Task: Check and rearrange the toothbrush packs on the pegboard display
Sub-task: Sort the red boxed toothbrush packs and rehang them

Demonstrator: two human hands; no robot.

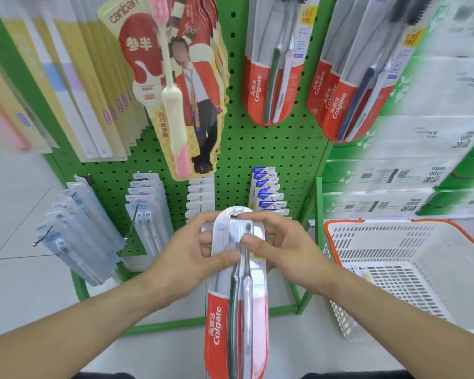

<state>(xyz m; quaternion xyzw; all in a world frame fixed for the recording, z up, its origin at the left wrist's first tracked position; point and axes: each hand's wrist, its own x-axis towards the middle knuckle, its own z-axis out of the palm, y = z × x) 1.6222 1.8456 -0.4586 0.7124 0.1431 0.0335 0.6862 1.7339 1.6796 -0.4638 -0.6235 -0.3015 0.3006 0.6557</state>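
Centrally, a long red-and-clear plastic Colgate toothbrush pack (237,291) is held upright between both hands, below the green perforated pegboard (257,149). Left hand (186,258) and right hand (282,253) pinch its upper blister, thumbs in front. Light, fairly stiff and probably slick, it is best gripped at the edges near the hang hole.

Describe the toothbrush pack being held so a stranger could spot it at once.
Start at the green pegboard; below it, at the picture's centre, the left hand and right hand grip one Colgate pack. Unlike the hanging red packs, it is off the pegs.
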